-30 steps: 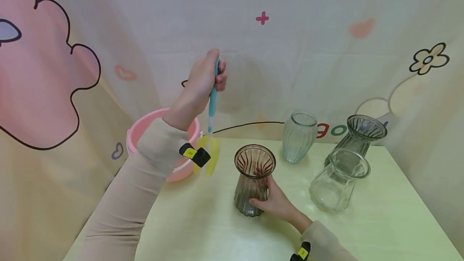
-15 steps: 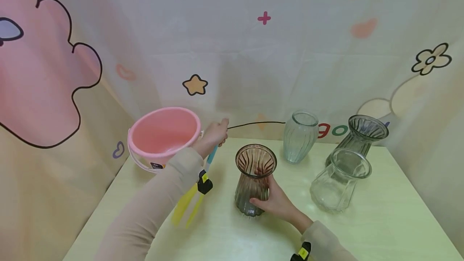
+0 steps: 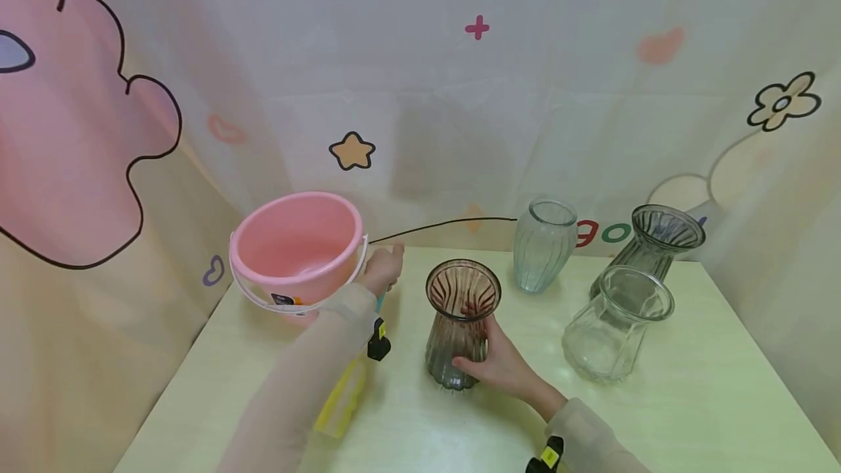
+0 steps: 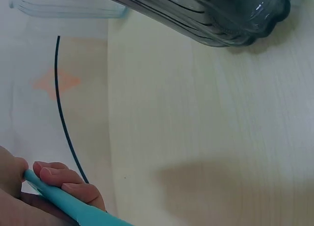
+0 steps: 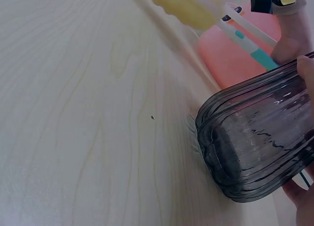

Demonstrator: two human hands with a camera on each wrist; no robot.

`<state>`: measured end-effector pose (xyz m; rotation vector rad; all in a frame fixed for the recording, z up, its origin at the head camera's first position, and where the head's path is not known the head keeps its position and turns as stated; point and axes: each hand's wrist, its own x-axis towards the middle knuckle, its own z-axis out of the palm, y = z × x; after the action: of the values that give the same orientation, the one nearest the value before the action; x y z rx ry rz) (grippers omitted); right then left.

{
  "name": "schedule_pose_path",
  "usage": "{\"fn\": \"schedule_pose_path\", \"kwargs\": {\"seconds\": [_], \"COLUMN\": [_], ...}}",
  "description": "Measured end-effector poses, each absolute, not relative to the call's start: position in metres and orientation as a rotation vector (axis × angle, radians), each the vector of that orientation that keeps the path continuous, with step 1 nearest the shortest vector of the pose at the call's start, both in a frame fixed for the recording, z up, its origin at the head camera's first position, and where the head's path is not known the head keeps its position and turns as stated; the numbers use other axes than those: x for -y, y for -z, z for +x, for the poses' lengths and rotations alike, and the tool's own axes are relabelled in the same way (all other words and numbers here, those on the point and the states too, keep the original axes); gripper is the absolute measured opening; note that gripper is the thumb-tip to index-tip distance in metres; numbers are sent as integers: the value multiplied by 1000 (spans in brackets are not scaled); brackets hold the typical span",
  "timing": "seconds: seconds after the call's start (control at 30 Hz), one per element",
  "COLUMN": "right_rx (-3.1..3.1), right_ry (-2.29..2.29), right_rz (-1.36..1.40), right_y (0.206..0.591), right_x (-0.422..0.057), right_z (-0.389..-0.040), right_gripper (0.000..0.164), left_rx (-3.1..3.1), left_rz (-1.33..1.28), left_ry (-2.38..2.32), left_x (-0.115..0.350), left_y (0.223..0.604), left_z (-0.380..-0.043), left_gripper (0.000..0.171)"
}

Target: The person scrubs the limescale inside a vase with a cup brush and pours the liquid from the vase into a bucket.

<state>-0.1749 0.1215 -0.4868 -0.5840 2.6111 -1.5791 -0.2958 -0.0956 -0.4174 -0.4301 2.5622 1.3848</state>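
Note:
My left hand [image 3: 383,268] grips the teal handle [image 4: 78,206] of a sponge brush, its fingers wrapped round it just right of the pink bucket. The brush's long yellow sponge head [image 3: 343,398] slants down toward the near side of the table, partly behind the left sleeve. A ribbed, smoky brown glass vase [image 3: 450,345] stands upright at mid-table, its flared mouth facing up. My right hand [image 3: 509,371] holds it round the right side, thumb across the front; the other fingers are mostly behind the glass. In the right wrist view the sponge [image 5: 186,7] is apart from the vase.
The pink bucket [image 3: 296,203] with a white handle stands at the back left. A pale blue-green vase [image 3: 544,258] is behind the brown one. To the right, a clear vase [image 3: 601,345] stands before a dark grey vase [image 3: 647,258]. A printed curtain [image 3: 427,93] closes off the back.
My left hand has come down from high above the table to beside the bucket, bringing the brush. The sponge has swung toward the near side. My right hand and the brown vase have stayed put.

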Motion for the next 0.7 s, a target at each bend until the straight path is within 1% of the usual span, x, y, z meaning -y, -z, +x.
{"fn": "schedule_pose_path", "kwargs": {"seconds": [0.17,0.3,0.43,0.53,0.6,0.7], "right_rx": [-2609,-2609,-2602,-2604,-2607,-2601], "right_ry": [1580,1588,1595,1596,1594,1593], "right_rz": [-566,-557,-568,-579,-579,-577], "right_y": [487,487,488,487,487,486], "right_x": [-121,-121,-121,-121,-121,-122], "right_z": [-175,-174,-174,-174,-174,-174], "right_gripper": [99,98,98,99,99,99], "left_rx": [-2598,-2564,-2583,-2619,-2649,-2710], "left_rz": [-454,-464,-458,-443,-429,-404], "left_ry": [-1373,-1422,-1377,-1314,-1251,-1114], "left_x": [92,91,94,96,97,100], "left_y": [430,437,442,446,450,458], "left_z": [-303,-303,-302,-302,-303,-305], "left_gripper": [45,40,24,16,16,24]}}
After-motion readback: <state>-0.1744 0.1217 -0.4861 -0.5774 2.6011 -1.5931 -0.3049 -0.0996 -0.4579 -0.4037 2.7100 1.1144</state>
